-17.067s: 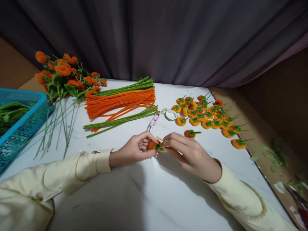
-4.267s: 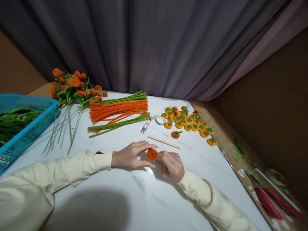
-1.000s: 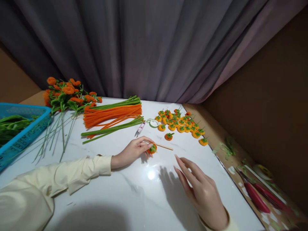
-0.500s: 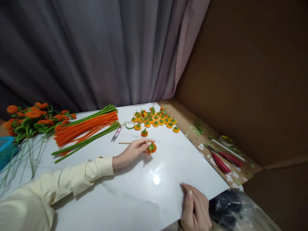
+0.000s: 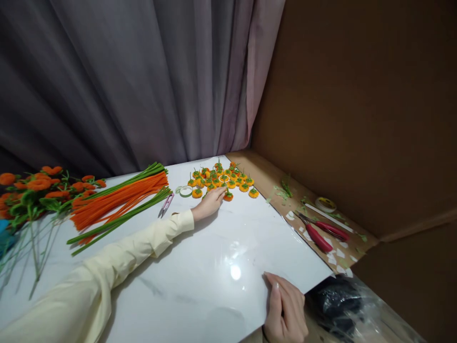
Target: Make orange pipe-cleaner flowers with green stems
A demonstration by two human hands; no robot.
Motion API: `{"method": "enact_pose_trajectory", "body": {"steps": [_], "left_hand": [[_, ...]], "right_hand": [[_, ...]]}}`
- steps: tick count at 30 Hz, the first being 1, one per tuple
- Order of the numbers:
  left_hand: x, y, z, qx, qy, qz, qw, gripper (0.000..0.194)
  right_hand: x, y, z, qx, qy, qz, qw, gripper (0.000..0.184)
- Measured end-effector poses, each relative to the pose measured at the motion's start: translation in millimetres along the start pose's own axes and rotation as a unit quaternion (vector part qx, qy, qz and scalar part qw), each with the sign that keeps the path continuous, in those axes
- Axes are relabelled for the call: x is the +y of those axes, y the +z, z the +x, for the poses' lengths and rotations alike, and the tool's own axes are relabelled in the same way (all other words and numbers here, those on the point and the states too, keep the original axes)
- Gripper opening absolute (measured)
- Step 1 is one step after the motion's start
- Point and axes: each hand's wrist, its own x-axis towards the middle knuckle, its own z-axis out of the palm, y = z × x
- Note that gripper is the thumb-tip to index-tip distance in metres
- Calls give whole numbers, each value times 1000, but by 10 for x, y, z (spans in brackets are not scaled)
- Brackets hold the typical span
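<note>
My left hand (image 5: 210,205) reaches across the white tabletop (image 5: 200,276), its fingertips closed at an orange pipe-cleaner flower (image 5: 228,196) with a green centre. That flower sits at the front of a cluster of yellow and orange flower heads (image 5: 243,187) with green tops. My hand partly hides another flower in the cluster. By the front edge of the table, my right hand (image 5: 286,308) rests with its fingers curled and the thumb against them; nothing shows in it.
Orange and green pipe cleaners (image 5: 121,200) lie left of pink thread snips (image 5: 165,206). A roll of green tape (image 5: 186,191) is beside the flowers. Finished orange flowers (image 5: 39,185) stand far left. Red-handled pliers (image 5: 319,237) and scraps lie on cardboard at right.
My left hand has moved forward, carrying the orange flower from mid-table to the cluster's front edge. My right hand keeps its curled pose at the table edge. The view has shifted slightly.
</note>
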Motion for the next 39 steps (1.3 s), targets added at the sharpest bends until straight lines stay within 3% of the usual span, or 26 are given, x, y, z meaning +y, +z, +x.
{"method": "enact_pose_trajectory", "body": {"steps": [5, 9, 14, 16, 18, 20, 23, 26, 29, 31, 33, 35, 39], "left_hand": [[-1, -126, -164, -15, 44, 54, 997, 39], [-52, -172, -219, -11, 42, 74, 996, 42], [-65, -47, 43, 18, 2, 66, 998, 47], [-35, 40, 179, 34, -8, 49, 998, 39], [32, 101, 258, 40, -13, 26, 999, 28], [139, 102, 235, 23, -16, -4, 1000, 32], [342, -26, -15, -52, -5, -63, 997, 36], [518, -237, -429, -136, 6, -120, 983, 32], [605, -415, -835, -193, -67, -335, 920, 26], [615, -490, -1043, -188, -119, -420, 880, 24], [596, -547, -1194, -161, -148, -464, 859, 20], [551, -606, -1302, -132, -159, -476, 855, 17], [426, -761, -1470, -96, -144, -427, 888, 17]], "right_hand": [[-54, 33, 43, 29, 12, 15, 999, 26], [-112, 66, 70, 60, 41, 20, 997, 23], [-78, 73, 38, 48, 22, 18, 998, 27], [-61, 54, 31, 37, 14, 14, 999, 26], [-52, 9, 53, 18, 21, 8, 1000, 22], [-52, -65, 117, -26, 55, 2, 998, 15], [-85, -175, 283, -130, 162, 11, 978, 15], [-220, -142, 467, -246, 283, 120, 919, 27], [-487, 85, 595, -315, 320, 274, 851, 51], [-697, 274, 642, -336, 310, 342, 821, 57], [-885, 431, 675, -328, 288, 357, 826, 51], [-1024, 534, 714, -305, 260, 341, 850, 40], [-1190, 628, 817, -293, 229, 318, 872, 25]]}}
